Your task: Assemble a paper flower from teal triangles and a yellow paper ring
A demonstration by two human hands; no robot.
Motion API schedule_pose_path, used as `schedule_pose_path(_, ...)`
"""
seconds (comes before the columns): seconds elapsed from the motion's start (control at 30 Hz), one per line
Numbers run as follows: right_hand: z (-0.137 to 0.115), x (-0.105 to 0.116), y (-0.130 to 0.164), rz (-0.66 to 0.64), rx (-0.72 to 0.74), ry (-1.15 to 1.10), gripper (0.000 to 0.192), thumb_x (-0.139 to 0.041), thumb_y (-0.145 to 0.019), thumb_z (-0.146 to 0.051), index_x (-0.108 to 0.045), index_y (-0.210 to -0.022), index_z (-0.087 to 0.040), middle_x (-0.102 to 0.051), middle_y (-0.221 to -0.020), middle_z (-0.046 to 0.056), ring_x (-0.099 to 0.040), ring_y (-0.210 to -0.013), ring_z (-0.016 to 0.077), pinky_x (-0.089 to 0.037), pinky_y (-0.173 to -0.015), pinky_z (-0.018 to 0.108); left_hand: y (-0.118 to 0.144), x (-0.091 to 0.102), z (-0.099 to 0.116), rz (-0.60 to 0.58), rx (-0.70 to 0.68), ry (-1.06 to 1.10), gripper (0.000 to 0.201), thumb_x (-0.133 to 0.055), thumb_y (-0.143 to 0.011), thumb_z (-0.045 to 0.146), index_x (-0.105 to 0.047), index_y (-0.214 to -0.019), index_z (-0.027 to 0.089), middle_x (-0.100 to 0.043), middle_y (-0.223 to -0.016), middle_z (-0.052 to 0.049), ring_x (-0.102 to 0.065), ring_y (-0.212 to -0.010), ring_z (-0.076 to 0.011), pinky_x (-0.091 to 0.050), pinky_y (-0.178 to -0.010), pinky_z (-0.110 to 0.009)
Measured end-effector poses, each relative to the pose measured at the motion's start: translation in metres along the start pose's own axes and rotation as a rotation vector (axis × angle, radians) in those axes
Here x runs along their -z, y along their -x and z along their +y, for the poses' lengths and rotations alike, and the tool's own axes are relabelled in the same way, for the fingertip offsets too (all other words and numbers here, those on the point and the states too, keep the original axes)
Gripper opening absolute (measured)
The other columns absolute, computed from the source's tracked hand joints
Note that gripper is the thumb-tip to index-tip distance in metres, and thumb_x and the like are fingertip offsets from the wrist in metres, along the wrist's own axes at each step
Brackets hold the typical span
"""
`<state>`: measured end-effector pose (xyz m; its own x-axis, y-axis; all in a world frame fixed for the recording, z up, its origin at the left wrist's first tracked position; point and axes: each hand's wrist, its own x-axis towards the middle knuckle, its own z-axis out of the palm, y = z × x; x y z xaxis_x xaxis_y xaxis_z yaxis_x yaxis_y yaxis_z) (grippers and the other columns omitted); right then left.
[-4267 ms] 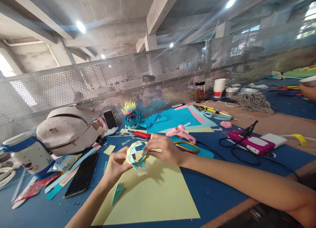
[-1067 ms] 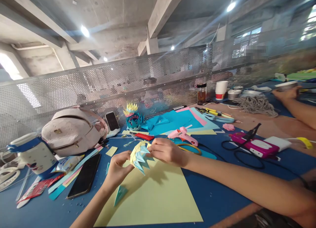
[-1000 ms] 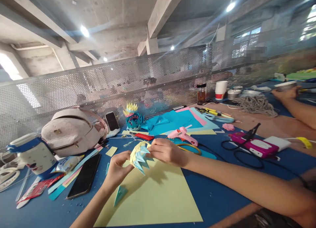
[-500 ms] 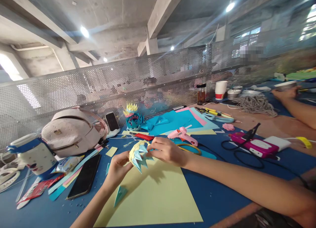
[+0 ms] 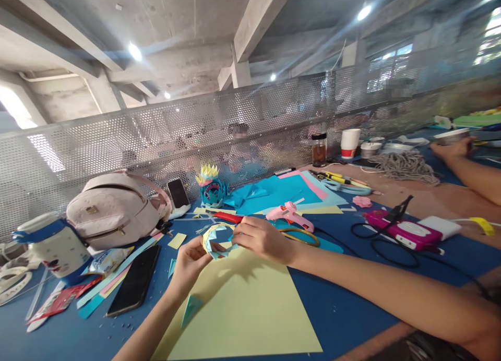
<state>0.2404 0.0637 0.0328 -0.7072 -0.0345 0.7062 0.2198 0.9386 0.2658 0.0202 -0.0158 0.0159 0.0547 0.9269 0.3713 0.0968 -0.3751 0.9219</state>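
Observation:
A ring of folded yellow and light-blue paper points is held above a pale yellow sheet. My left hand pinches its left side, fingers closed on the paper. From the right, my right hand grips the other side; its fingertips are partly hidden behind the ring. The ring's opening shows between the hands. A small folded teal paper triangle lies on the sheet's left edge. Behind the hands stands a blue, pink and yellow folded-paper piece, beside a red-handled cutter.
A pink glue gun lies beyond my right hand. A black phone, a mug and a pink backpack are at left. Coloured sheets lie at the back. Another person's hand is at far right.
The paper ring has been tilted between my hands, so its opening now shows instead of its outer points. Both hands keep their grip and stay nearly in place.

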Motion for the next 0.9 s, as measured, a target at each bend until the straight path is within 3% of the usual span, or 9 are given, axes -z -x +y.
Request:
schedule_pose_path(0.17,-0.002,-0.002,-0.001,-0.007,-0.056,-0.049,0.023,-0.045,-0.098,-0.015,-0.068,-0.092,-0.016,-0.067,-0.090,0.006,-0.054,-0.085,0.0183,-0.048,-0.079,0.031,0.000,-0.002,-0.002,0.048,0.052,0.029,0.018,-0.080,-0.070,0.029,-0.072,-0.078,0.015,-0.075,-0.081,-0.007,-0.069,-0.074,-0.0215,-0.056,-0.075,-0.032)
schedule_pose_path(0.4,-0.011,-0.008,-0.001,-0.147,-0.425,-0.391,0.006,-0.062,-0.090,-0.018,-0.068,-0.088,-0.017,-0.067,-0.089,0.005,-0.058,-0.092,0.0191,-0.047,-0.079,0.029,0.001,-0.008,-0.011,0.143,0.112,0.050,0.023,-0.079,-0.070,0.034,-0.066,-0.077,0.015,-0.070,-0.068,-0.003,-0.063,-0.061,-0.0151,-0.050,-0.061,-0.025)
schedule_pose_path(0.57,-0.019,-0.010,-0.005,-0.137,-0.653,-0.583,0.010,-0.069,-0.085,-0.020,-0.068,-0.076,-0.015,-0.064,-0.078,0.002,-0.057,-0.076,0.0152,-0.043,-0.069,0.024,0.002,-0.009,-0.013,0.146,0.149,0.074,0.028,-0.074,-0.076,0.038,-0.056,-0.072,0.017,-0.062,-0.057,0.002,-0.053,-0.053,-0.0108,-0.041,-0.055,-0.022)
schedule_pose_path(0.9,-0.025,-0.014,-0.004,-0.134,-0.805,-0.753,0.012,-0.074,-0.079,-0.026,-0.070,-0.077,-0.015,-0.064,-0.078,0.001,-0.052,-0.069,0.0131,-0.039,-0.062,0.023,0.003,-0.011,-0.015,0.183,0.194,0.111,0.033,-0.075,-0.074,0.039,-0.049,-0.071,0.018,-0.055,-0.052,0.006,-0.046,-0.051,-0.0083,-0.033,-0.053,-0.020)
